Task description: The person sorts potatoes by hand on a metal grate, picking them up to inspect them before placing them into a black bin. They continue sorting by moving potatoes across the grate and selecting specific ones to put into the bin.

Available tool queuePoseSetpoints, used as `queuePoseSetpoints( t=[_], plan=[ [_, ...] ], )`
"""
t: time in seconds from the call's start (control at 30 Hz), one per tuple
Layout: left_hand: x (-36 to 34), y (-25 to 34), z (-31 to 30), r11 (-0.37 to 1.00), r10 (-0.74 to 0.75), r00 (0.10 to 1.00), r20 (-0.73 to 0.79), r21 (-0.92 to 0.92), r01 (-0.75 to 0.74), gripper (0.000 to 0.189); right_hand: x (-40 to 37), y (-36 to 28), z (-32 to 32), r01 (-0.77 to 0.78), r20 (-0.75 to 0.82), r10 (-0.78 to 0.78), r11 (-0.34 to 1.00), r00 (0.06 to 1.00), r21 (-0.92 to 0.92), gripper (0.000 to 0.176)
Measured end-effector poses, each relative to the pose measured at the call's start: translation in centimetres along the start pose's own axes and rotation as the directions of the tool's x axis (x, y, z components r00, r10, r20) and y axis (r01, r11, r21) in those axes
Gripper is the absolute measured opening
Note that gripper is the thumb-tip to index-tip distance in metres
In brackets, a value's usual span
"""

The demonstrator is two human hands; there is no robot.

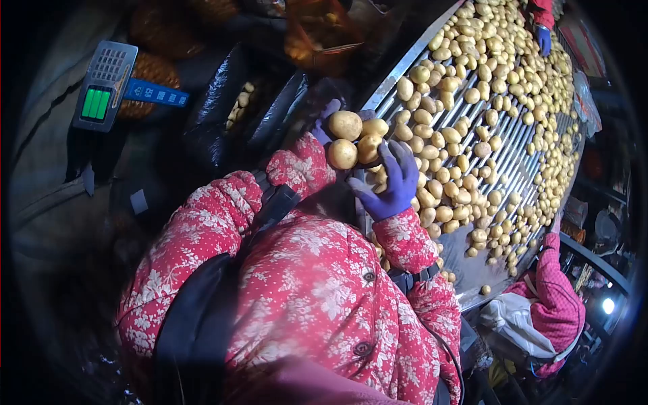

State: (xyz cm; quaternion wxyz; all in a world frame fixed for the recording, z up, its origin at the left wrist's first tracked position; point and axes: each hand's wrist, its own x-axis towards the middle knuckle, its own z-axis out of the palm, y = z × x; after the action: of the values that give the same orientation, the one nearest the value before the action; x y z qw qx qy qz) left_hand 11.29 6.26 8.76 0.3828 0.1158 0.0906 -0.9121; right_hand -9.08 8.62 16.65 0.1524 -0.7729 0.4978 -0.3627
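Note:
A cluster of several potatoes sits between my two hands at the near left corner of the sorting table. My left hand, in a purple glove, is mostly hidden behind the cluster and supports it from the left. On the other side, my right hand, also in a purple glove, has its fingertips against the potatoes, with the thumb apart and pointing left. Many loose potatoes lie on the metal roller bed just right of my right hand.
Left of me stands a box lined with black plastic, with potatoes inside. A scale display is at far left, and an orange crate is behind. Co-workers' parts show at the bed's edge: a gloved hand and a pink sleeve.

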Motion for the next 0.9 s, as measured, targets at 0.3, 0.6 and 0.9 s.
queuePoseSetpoints(
  t=[0.3,0.6,0.9],
  plan=[
    [2.9,0.0,3.6,0.999,-0.049,0.993,0.111,0.004,0.049,0.077,-1.0,0.1,1.7,-0.087,0.109,0.059,0.960,0.992,0.268,0.068],
    [3.4,1.0,2.4,0.999,-0.013,1.000,0.003,-0.036,0.013,0.075,-0.7,-0.6,0.7,0.059,0.025,-0.064,0.984,0.998,0.171,0.073],
    [5.9,12.7,1.4,0.910,0.415,0.835,-0.362,0.188,-0.370,0.073,-4.9,1.7,-2.4,-0.380,0.263,0.312,0.886,0.913,0.265,0.047]
  ],
)
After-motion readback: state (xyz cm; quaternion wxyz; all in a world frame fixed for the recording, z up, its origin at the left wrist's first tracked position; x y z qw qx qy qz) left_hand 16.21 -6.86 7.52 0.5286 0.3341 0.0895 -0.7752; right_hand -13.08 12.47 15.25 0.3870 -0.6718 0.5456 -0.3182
